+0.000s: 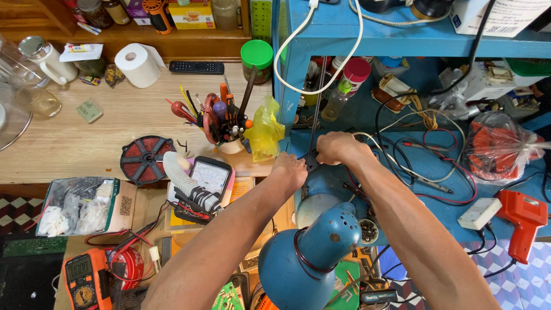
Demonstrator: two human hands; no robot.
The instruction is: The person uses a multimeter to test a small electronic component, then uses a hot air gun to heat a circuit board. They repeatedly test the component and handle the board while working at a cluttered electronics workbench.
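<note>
My left hand (290,170) and my right hand (340,148) are both closed at the foot of a thin dark metal rod (315,109) that rises near the blue shelf post. The fingers curl around something small there, hidden by the knuckles. Just below the hands lies a rounded blue metal piece (321,182). A blue lamp shade (310,258) with vent holes and a red wire round its neck hangs close to the camera, between my forearms.
A cup of pens and tools (227,123) and a yellow plastic bag (265,131) stand left of the hands. An analog meter (208,179), an orange multimeter (85,281), a red wire spool (144,158), tangled leads (425,166) and an orange solder gun (523,221) crowd the bench.
</note>
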